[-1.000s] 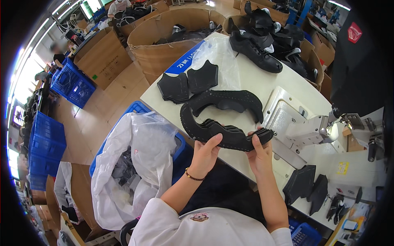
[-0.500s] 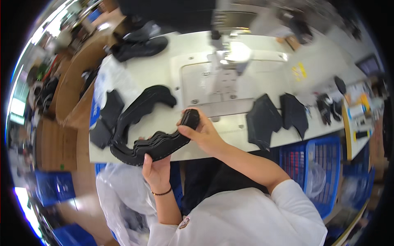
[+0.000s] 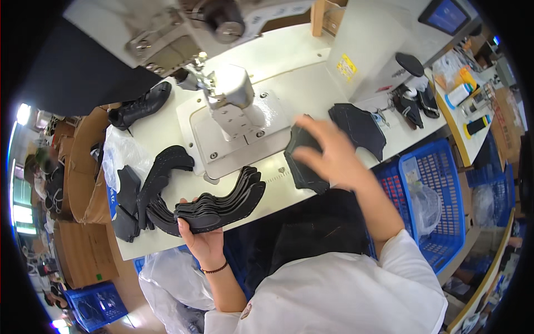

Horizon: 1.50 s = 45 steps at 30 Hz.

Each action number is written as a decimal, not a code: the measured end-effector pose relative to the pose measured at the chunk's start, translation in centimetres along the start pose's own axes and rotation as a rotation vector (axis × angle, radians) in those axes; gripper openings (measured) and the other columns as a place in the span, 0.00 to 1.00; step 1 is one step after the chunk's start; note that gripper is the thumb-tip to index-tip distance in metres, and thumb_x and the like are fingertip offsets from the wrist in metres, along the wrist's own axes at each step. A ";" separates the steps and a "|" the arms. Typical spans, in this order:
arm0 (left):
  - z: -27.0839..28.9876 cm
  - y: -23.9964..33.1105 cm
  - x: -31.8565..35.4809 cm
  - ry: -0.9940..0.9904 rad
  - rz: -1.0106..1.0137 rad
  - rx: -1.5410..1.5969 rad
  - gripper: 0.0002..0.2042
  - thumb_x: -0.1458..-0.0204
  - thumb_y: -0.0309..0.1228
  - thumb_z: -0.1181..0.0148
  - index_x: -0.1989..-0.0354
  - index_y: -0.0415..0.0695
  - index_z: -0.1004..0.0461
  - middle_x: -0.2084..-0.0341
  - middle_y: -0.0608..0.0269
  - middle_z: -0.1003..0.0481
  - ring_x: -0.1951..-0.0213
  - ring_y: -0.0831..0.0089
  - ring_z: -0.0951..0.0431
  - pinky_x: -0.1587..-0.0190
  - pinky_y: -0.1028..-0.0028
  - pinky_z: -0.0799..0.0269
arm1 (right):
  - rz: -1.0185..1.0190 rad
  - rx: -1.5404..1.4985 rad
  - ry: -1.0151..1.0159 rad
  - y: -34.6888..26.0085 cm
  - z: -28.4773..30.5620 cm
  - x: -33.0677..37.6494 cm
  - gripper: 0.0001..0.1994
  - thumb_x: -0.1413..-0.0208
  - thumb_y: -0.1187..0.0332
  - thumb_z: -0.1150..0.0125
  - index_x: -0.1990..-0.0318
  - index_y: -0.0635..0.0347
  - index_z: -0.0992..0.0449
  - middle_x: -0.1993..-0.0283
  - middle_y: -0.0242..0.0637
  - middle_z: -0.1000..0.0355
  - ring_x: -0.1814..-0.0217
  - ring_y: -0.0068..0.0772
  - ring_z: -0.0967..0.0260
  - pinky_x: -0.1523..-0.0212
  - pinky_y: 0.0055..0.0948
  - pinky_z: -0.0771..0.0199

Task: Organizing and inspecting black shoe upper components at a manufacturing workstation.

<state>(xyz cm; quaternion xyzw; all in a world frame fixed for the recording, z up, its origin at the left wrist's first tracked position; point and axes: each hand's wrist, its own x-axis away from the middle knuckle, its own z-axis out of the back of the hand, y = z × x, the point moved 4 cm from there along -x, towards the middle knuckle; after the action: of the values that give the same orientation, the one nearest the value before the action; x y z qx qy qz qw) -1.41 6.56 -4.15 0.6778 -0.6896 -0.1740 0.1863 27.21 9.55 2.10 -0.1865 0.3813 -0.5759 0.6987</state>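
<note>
My left hand [image 3: 204,245] grips a fanned stack of black curved shoe pieces [image 3: 222,209] near the table's front edge, thumb on the near side. White stitch marks run along the lower edge of the nearest piece. My right hand [image 3: 339,158], smeared by motion, has its thumb and fingers apart and hovers over a stack of flat angular black pieces [image 3: 303,167]; whether it touches them I cannot tell. A second flat black stack [image 3: 361,131] lies just beyond. Left of the held stack rest more curved black pieces [image 3: 161,170] and flat dark pieces [image 3: 127,195].
A sewing machine [image 3: 231,92] stands mid-table, its head overhanging the far side. A black shoe [image 3: 142,108] and a clear plastic bag [image 3: 125,150] lie at the left. Blue baskets [image 3: 439,200] stand at the right, near a shelf with thread spools [image 3: 476,126].
My right hand has let go of the curved stack and moved right to the flat black pieces. My left hand still holds the stack, now more fanned out. The view has turned.
</note>
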 end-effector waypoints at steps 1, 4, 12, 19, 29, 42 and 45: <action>-0.1 -0.2 -0.1 0.019 0.005 -0.002 0.20 0.48 0.41 0.49 0.48 0.48 0.39 0.54 0.59 0.33 0.51 0.65 0.33 0.51 0.66 0.34 | -0.015 -0.041 0.038 2.4 1.3 -0.4 0.29 0.60 0.66 0.38 0.48 0.64 0.38 0.52 0.49 0.36 0.49 0.47 0.39 0.48 0.36 0.41; 0.4 -1.2 -0.7 0.055 0.059 -0.041 0.20 0.48 0.41 0.50 0.49 0.46 0.37 0.55 0.59 0.32 0.50 0.65 0.34 0.49 0.63 0.37 | -0.054 0.224 -0.067 5.3 2.1 -0.2 0.34 0.66 0.64 0.33 0.48 0.65 0.40 0.55 0.51 0.34 0.51 0.49 0.38 0.52 0.38 0.37; -0.1 -2.6 -0.9 0.070 0.108 -0.046 0.20 0.48 0.41 0.50 0.49 0.45 0.37 0.56 0.58 0.31 0.51 0.65 0.33 0.51 0.63 0.34 | -0.446 0.263 -0.401 5.5 0.5 -2.2 0.39 0.81 0.60 0.26 0.57 0.73 0.38 0.63 0.55 0.33 0.57 0.50 0.35 0.57 0.37 0.35; -0.7 -2.7 -0.9 0.141 0.117 -0.055 0.18 0.48 0.39 0.49 0.50 0.45 0.36 0.59 0.59 0.29 0.55 0.65 0.30 0.54 0.65 0.32 | -0.346 0.109 -0.294 6.6 -1.1 -0.9 0.37 0.77 0.59 0.28 0.59 0.74 0.37 0.67 0.52 0.32 0.62 0.48 0.32 0.63 0.36 0.33; -0.1 -2.9 -0.8 0.243 0.155 -0.085 0.18 0.49 0.37 0.48 0.51 0.45 0.36 0.60 0.60 0.29 0.57 0.66 0.29 0.54 0.65 0.32 | -0.600 -0.415 -0.348 7.4 -1.6 0.0 0.25 0.56 0.64 0.38 0.54 0.73 0.38 0.64 0.44 0.32 0.62 0.25 0.34 0.62 0.19 0.35; -1.9 -6.1 0.7 0.193 0.265 -0.207 0.18 0.49 0.33 0.49 0.50 0.41 0.38 0.61 0.56 0.29 0.58 0.67 0.28 0.54 0.69 0.31 | -0.446 -0.950 0.145 6.6 0.7 -1.4 0.21 0.55 0.70 0.41 0.54 0.71 0.36 0.60 0.42 0.31 0.61 0.28 0.32 0.58 0.24 0.33; -2.8 -6.3 1.0 0.183 0.278 -0.172 0.18 0.51 0.30 0.47 0.51 0.39 0.38 0.60 0.56 0.30 0.58 0.68 0.28 0.54 0.70 0.32 | -0.457 -0.988 0.137 6.2 0.5 -2.0 0.21 0.54 0.70 0.41 0.55 0.72 0.37 0.59 0.43 0.32 0.61 0.27 0.32 0.59 0.23 0.33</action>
<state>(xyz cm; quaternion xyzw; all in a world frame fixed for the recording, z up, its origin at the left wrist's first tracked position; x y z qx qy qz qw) 5.42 5.48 -4.82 0.5705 -0.7394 -0.1425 0.3279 31.64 12.97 -1.27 -0.5326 0.6007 -0.4763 0.3587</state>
